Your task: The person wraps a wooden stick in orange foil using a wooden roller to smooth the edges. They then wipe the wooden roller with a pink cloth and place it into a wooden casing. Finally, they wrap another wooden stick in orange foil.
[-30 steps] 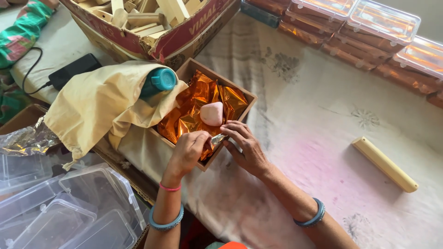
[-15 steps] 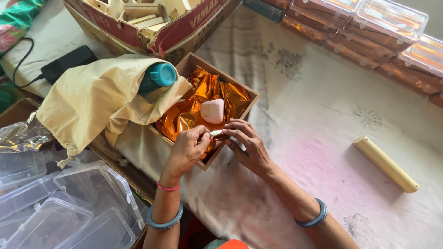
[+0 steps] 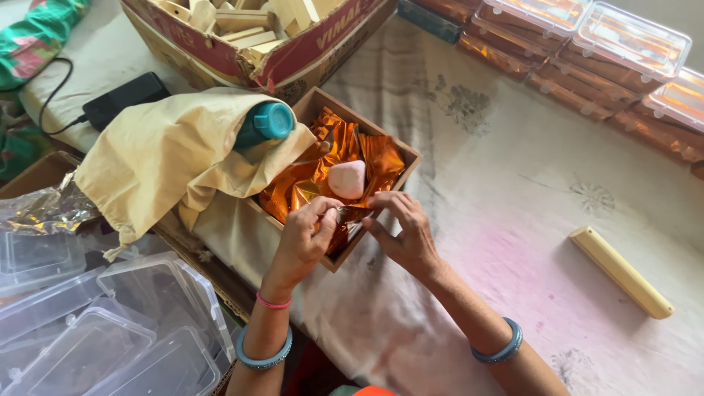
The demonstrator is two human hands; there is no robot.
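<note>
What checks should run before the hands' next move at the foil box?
1. Both hands on the foil: ok. Left hand and right hand pinch a small foil piece between them.
2. Pink block resting in the wooden box: ok.
3. What the foil piece wraps: cannot tell.
4. Box free of clutter: not ok, the cloth bag with the teal bottle drapes over its left edge.
5. Yellow stick away from the hands: ok.

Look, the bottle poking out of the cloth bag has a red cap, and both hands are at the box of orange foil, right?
Not quite: the bottle cap is teal, not red, as the head view shows. It does poke out of the cloth bag, and the left hand and right hand are at the box of orange foil.
</note>
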